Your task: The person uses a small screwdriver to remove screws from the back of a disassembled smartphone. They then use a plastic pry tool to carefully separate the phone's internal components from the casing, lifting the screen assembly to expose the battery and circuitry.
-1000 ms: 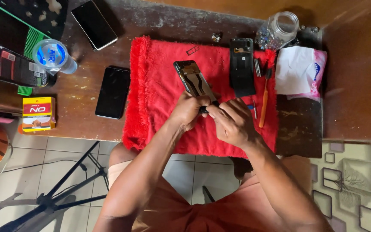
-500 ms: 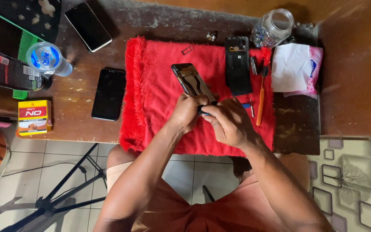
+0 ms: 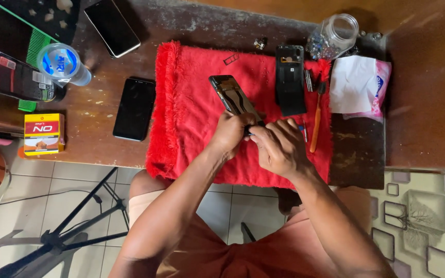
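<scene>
**Steadying an opened phone over the red towel**

While the left hand (image 3: 230, 135) clamps the lower end of the opened phone (image 3: 233, 97), the right hand (image 3: 279, 146) works at that same end with a small dark tool whose tip sits between the two hands; the tool itself is mostly hidden, so its kind cannot be told. The left grip is closed around the phone's bottom edge, fingers curled under and thumb on top. The right grip is pinched shut on the tool, with the fingertips bunched close to the phone.

The phone lies tilted, its upper end resting on the red towel (image 3: 191, 118) and its lower end lifted slightly in the left hand. Its back is off, showing the insides. Beside it on the towel, well apart from the hands, lies a black back cover (image 3: 290, 80), and just right of the right hand an orange-handled tool (image 3: 315, 126).

To work well here, I would judge that the left hand should keep the phone from rocking, letting the towel carry the far end so only the near end needs holding. The right hand's pressure ought to stay light and straight along the tool, since a slip could gouge the exposed parts. Small loose pieces, such as the tiny tray (image 3: 230, 59) near the towel's top edge, are best left on the cloth of the table (image 3: 93, 110), where they cannot roll.
</scene>
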